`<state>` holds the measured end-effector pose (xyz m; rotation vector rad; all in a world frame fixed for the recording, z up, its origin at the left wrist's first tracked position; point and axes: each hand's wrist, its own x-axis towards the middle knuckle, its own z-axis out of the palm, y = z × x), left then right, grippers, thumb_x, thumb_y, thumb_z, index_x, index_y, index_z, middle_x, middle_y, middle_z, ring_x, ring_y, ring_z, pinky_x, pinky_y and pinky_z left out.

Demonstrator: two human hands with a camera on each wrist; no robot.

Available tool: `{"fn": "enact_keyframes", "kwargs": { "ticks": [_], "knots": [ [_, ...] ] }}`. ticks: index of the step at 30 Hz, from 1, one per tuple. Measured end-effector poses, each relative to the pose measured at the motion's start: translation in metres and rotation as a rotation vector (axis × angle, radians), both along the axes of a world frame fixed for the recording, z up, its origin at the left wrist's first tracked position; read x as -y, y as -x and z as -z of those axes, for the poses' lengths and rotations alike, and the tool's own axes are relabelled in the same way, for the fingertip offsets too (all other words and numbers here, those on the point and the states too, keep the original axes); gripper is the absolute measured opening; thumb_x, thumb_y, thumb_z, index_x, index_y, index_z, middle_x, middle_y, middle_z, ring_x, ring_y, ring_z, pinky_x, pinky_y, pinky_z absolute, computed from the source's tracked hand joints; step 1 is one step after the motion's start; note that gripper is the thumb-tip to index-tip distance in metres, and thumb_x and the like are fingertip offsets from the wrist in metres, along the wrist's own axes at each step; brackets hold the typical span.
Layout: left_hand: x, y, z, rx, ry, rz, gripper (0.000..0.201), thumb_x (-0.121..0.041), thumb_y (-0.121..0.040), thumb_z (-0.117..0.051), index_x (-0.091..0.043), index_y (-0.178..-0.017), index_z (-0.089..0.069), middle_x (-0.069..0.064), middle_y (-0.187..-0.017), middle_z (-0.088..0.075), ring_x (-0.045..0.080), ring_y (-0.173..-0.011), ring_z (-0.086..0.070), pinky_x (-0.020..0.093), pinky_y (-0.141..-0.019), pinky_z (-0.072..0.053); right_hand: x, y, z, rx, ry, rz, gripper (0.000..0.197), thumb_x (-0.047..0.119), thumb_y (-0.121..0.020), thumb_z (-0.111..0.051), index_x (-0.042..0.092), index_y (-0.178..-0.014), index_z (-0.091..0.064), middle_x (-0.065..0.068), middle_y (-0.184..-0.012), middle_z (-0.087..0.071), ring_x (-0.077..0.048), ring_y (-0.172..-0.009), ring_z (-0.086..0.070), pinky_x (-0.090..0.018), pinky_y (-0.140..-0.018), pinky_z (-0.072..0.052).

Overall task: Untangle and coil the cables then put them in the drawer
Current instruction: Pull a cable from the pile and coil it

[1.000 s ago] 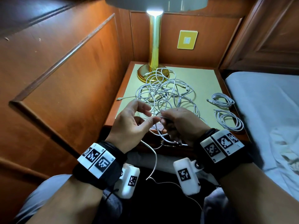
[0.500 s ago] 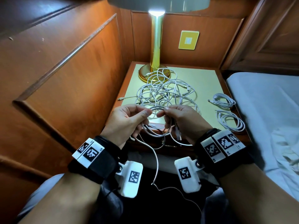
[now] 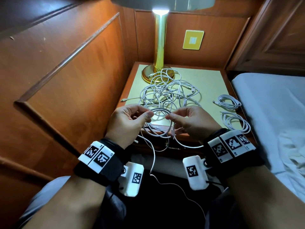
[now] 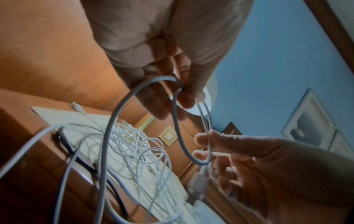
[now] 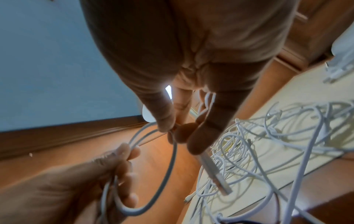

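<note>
Closest to the person, a loose tail of white cable hangs from the hands down over their lap. Just above it, the left hand and the right hand hold one half-wound coil between them, in front of the nightstand's near edge. From the head view each hand pinches the loops with thumb and forefinger, the two pinches near each other but not touching.

The left wrist view shows more: the left thumb and fingers are closed on the top of the loop, while the right fingertips clamp its far side. A white plug dangles below the right hand there. The right wrist view shows that plug sticking out past the right fingers, something the head view barely shows.

Beyond the hands, a tangled heap of white cables sprawls across the pale tabletop, reaching onto the brass lamp's base. To the right, well apart from the heap, two finished coils lie near the bed. A yellow wall plate sits on the wood panelling behind. I cannot make out the drawer itself.
</note>
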<state>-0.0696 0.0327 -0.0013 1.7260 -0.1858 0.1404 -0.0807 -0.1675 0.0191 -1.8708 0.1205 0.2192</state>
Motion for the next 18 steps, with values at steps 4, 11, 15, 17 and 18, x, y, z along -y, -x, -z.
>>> {"fn": "enact_keyframes", "kwargs": {
  "ticks": [4, 11, 15, 17, 18],
  "knots": [
    [0.004, 0.0, 0.0, -0.14, 0.25, 0.033, 0.008, -0.009, -0.083, -0.078, -0.007, -0.078, -0.072, 0.011, -0.061, -0.061, 0.021, -0.046, -0.053, 0.033, -0.057, -0.051, -0.001, 0.001, -0.002, 0.04, 0.106, -0.081, 0.016, 0.02, -0.097, -0.062, 0.007, -0.093, -0.072, -0.011, -0.08, -0.07, -0.015, -0.062, -0.066, -0.021, -0.05, -0.05],
    [0.005, -0.001, 0.0, -0.136, 0.281, 0.025, 0.012, -0.01, -0.085, -0.076, -0.008, -0.076, -0.069, 0.004, -0.055, -0.055, 0.011, -0.041, -0.042, 0.025, -0.045, -0.046, -0.001, 0.006, -0.009, -0.066, -0.114, -0.079, 0.02, 0.013, -0.096, -0.063, -0.006, -0.099, -0.067, -0.015, -0.075, -0.064, -0.014, -0.051, -0.058, -0.026, -0.052, -0.055],
    [0.007, -0.001, 0.0, -0.194, 0.368, 0.011, 0.015, -0.007, -0.088, -0.071, -0.002, -0.077, -0.063, 0.008, -0.056, -0.054, 0.016, -0.044, -0.043, 0.032, -0.055, -0.05, -0.001, 0.007, -0.016, -0.24, -0.558, -0.005, 0.025, -0.002, -0.086, -0.065, -0.012, -0.109, -0.064, -0.013, -0.073, -0.062, -0.016, -0.058, -0.064, -0.033, -0.063, -0.062],
    [0.007, 0.0, -0.001, -0.246, 0.416, 0.041, 0.015, -0.006, -0.091, -0.068, 0.0, -0.08, -0.059, 0.009, -0.058, -0.055, 0.018, -0.047, -0.044, 0.033, -0.055, -0.053, -0.002, 0.009, -0.017, -0.244, -0.642, -0.015, 0.031, -0.001, -0.077, -0.07, -0.008, -0.107, -0.065, -0.013, -0.074, -0.064, -0.019, -0.063, -0.068, -0.033, -0.066, -0.062],
    [0.007, 0.001, -0.001, -0.275, 0.437, 0.062, 0.015, -0.006, -0.092, -0.066, -0.001, -0.081, -0.058, 0.009, -0.059, -0.056, 0.018, -0.047, -0.045, 0.033, -0.054, -0.053, -0.002, 0.009, -0.017, -0.238, -0.661, -0.016, 0.031, 0.0, -0.074, -0.071, -0.006, -0.103, -0.066, -0.014, -0.075, -0.066, -0.02, -0.065, -0.07, -0.031, -0.065, -0.061]
  ]
}}
